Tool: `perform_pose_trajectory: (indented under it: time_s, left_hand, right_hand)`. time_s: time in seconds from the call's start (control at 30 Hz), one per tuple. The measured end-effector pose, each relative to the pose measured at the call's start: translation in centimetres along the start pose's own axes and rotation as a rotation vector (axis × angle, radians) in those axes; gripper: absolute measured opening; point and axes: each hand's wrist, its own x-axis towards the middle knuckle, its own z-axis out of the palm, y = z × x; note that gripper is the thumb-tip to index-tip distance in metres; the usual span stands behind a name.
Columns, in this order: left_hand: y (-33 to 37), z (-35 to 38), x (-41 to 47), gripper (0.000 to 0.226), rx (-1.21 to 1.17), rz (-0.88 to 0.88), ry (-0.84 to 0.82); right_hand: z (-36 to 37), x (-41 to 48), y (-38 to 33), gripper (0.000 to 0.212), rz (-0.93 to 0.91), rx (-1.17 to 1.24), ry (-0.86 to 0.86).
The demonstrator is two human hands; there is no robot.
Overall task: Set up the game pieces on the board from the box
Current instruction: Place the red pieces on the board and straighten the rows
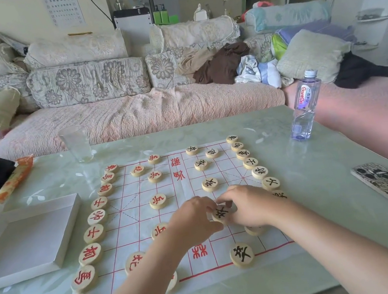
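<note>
One piece (221, 213) pinched, half-hidden: left hand (193, 218), right hand (249, 206).

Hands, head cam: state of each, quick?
Left hand: fingers curled against the black-lettered piece; grip cannot be told.
Right hand: pinches that piece.
</note>
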Motion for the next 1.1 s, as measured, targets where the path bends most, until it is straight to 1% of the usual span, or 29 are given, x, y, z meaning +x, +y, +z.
perform_pose_trajectory:
  time_s: [0.1, 0.17, 0.3, 0.43, 0.5, 0.63, 0.7, 0.83, 1.1]
  left_hand:
    - [-0.1, 0.3, 0.5, 0.049, -0.013, 0.012, 0.01]
    - [-0.1, 0.6, 0.7, 0.053, -0.006, 0.025, 0.009]
    - [0.0, 0.9, 1.3, 0.052, -0.025, 0.024, 0.03]
    - [0.1, 0.6, 1.2, 0.044, -0.064, 0.036, 0.003]
    - [0.0, 0.3, 0.9, 0.046, -0.058, 0.059, -0.02]
    - [-0.3, 0.2, 0.5, 0.059, -0.046, 0.046, -0.031]
    - [-0.3, 0.3, 0.5, 0.059, -0.034, 0.039, -0.025]
    - [-0.4, 0.3, 0.6, 0.052, -0.01, 0.033, -0.027]
    - [-0.3, 0.2, 0.9, 0.055, -0.009, 0.035, -0.056]
  right_hand:
    - [-0.2, 0.0, 0.1, 0.039, 0.026, -0.077, 0.027]
    - [-0.4, 0.0, 0.1, 0.041, 0.017, -0.058, 0.016]
    - [-0.6, 0.2, 0.1, 0.033, -0.021, 0.048, -0.028]
    - [-0.6, 0.0, 0.5, 0.028, -0.009, 0.02, -0.008]
    - [-0.6, -0.2, 0.7, 0.033, 0.0, 0.013, -0.004]
    - [-0.5, -0.3, 0.8, 0.046, -0.005, 0.05, 0.027]
    - [-0.4, -0.3, 0.6, 0.045, -0.019, 0.07, 0.025]
    - [0.0, 0.0, 0.7, 0.04, -0.027, 0.078, 0.02]
    - [0.4, 0.2, 1.0, 0.042, -0.045, 0.039, 0.068]
